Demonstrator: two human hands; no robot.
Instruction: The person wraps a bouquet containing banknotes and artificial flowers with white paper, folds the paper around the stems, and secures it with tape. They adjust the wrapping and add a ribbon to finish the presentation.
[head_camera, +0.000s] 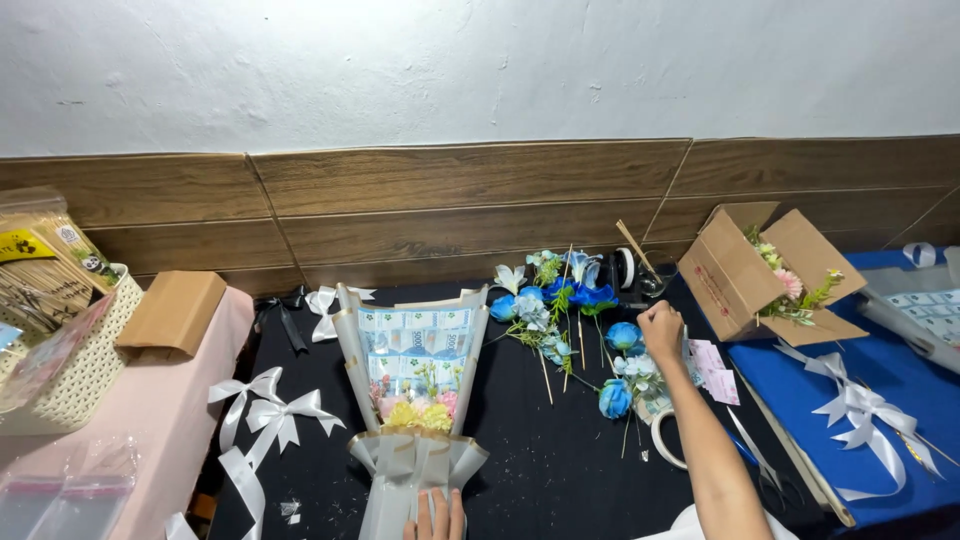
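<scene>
Your wrapped bouquet (412, 400) lies on the black cloth (540, 470), long axis running toward the wall, handle end at you, open top pointing away. Your left hand (436, 518) rests flat-fingered on the handle. Your right hand (661, 330) is closed among the blue flowers (560, 310); whether it grips a stem, I cannot tell. A careless pull could drag neighbouring stems or nudge the bouquet askew.
</scene>
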